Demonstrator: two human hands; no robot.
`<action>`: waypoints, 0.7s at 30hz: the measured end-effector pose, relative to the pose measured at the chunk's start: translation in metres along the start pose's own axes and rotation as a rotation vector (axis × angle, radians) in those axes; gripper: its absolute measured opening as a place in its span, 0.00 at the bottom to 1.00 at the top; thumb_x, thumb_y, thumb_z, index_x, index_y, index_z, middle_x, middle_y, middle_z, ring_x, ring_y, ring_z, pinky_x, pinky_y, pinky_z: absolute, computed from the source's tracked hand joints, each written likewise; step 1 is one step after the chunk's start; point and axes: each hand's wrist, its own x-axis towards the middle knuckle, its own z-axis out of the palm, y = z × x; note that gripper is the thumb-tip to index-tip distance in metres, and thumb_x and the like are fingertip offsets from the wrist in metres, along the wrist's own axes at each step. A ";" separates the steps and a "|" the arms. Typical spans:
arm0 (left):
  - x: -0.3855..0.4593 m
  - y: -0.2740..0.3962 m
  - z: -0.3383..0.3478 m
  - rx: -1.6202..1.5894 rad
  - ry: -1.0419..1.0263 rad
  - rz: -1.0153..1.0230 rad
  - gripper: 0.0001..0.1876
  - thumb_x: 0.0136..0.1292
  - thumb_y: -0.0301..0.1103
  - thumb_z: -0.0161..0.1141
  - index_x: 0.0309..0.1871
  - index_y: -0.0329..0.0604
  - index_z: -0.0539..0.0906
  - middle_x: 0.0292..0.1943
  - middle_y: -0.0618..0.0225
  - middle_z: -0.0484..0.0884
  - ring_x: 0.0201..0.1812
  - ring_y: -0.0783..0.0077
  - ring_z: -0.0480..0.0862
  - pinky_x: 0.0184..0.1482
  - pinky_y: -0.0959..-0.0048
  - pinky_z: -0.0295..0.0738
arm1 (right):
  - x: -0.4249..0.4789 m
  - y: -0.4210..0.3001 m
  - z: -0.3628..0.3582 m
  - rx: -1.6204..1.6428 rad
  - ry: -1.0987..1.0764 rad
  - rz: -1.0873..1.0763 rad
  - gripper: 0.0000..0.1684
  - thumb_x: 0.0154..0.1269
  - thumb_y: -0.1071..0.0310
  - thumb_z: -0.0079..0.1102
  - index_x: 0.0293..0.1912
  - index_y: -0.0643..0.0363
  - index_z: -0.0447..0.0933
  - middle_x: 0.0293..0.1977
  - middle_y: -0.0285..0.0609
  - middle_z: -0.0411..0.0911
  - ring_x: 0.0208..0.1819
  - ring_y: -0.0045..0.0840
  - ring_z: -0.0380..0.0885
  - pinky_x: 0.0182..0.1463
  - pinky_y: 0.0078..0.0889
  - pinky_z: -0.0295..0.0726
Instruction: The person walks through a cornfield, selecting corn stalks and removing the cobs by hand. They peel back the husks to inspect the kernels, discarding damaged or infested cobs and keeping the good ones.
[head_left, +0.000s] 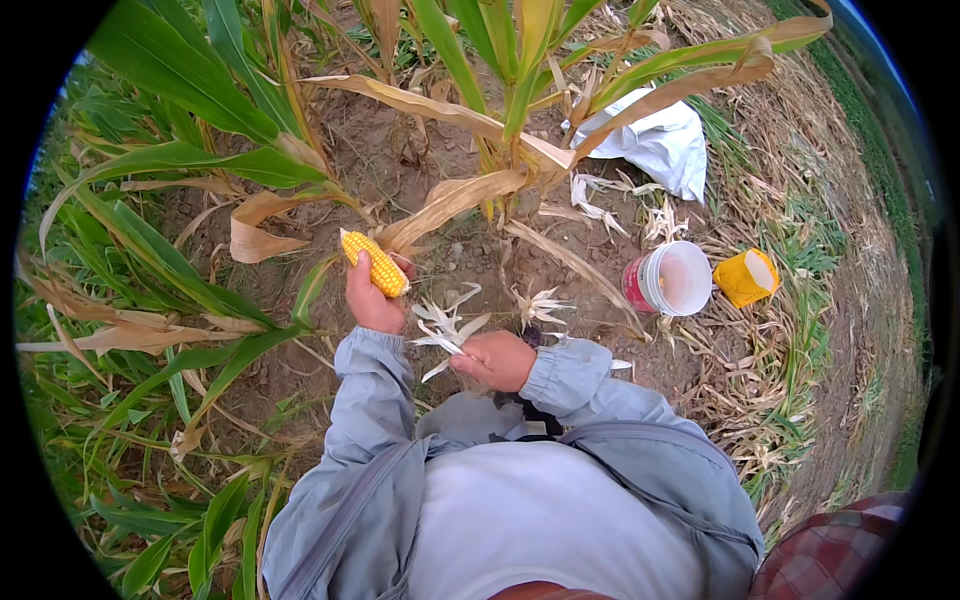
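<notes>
A husked yellow ear of corn (375, 262) lies in my left hand (373, 302), its tip pointing up and to the left. The thumb presses along its near side, and the fingers wrap behind it. Lower and to the right, my right hand (498, 361) is closed around a bunch of pale, dry corn husk (444, 328). The husk strips fan out to the left of that fist. Just beyond the right hand, another open husk (541, 307) shows splayed, pale leaves.
Corn stalks (517, 142) with green and dried leaves stand ahead and at the left. To the right are a white bucket (686, 277) with a red side and a yellow cut container (745, 278). A white sack (651, 142) lies beyond. A plaid sleeve (829, 551) shows at lower right.
</notes>
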 end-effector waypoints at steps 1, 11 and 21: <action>0.016 -0.004 -0.010 -0.082 0.069 -0.001 0.15 0.66 0.42 0.44 0.40 0.37 0.67 0.26 0.59 0.75 0.26 0.63 0.78 0.29 0.64 0.76 | -0.013 -0.008 0.008 0.059 -0.079 0.000 0.22 0.66 0.51 0.43 0.29 0.60 0.71 0.26 0.49 0.72 0.32 0.43 0.72 0.36 0.42 0.70; -0.048 -0.138 0.018 0.487 -0.478 -0.556 0.20 0.69 0.41 0.43 0.59 0.40 0.65 0.44 0.63 0.75 0.45 0.69 0.77 0.48 0.70 0.72 | -0.057 0.127 0.032 0.744 0.822 0.348 0.28 0.59 0.61 0.57 0.56 0.56 0.60 0.46 0.44 0.71 0.45 0.36 0.73 0.48 0.41 0.75; 0.022 -0.242 0.253 1.480 -1.706 0.327 0.21 0.57 0.39 0.56 0.52 0.38 0.72 0.47 0.54 0.75 0.50 0.53 0.73 0.53 0.63 0.68 | -0.214 0.307 -0.059 1.765 1.538 0.345 0.27 0.65 0.59 0.49 0.59 0.60 0.57 0.53 0.51 0.67 0.49 0.37 0.72 0.43 0.40 0.78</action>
